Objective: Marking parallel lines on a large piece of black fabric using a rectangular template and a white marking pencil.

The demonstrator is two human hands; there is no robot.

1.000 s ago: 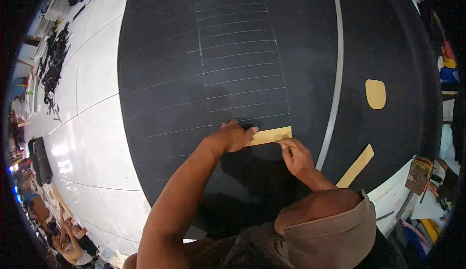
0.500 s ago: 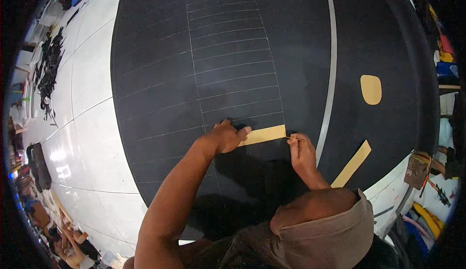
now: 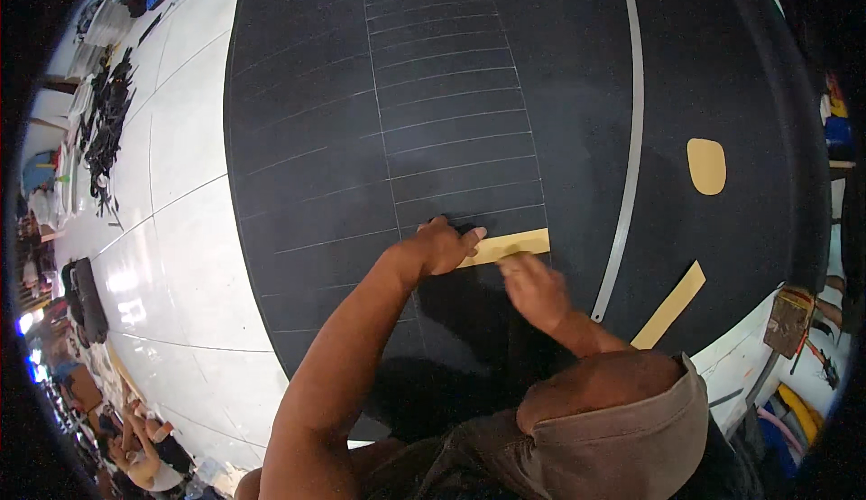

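Observation:
My left hand [image 3: 442, 245] presses down on the left end of a pale yellow card strip [image 3: 523, 244], thumb and fingers spread apart. The strip lies flat on a large black sheet of material [image 3: 577, 94] marked with thin white lines like a ladder. My right hand [image 3: 534, 291] is at the strip's lower edge, fingers pinched together and smeared by motion. The thin pencil-like stick in it shows in the earlier picture; now it is mostly hidden. The strip's right end meets the right-hand long line.
A long grey metal ruler [image 3: 638, 94] lies to the right. Beyond it are a rounded yellow card piece [image 3: 706, 167] and another yellow strip [image 3: 670, 305]. White floor tiles [image 3: 180, 238] lie left, with black scraps [image 3: 108, 130] and a dark roll [image 3: 86, 301].
My right hand has moved left from the strip's right end along its lower edge. My left hand stays pressed on the strip. The whole view has shifted slightly.

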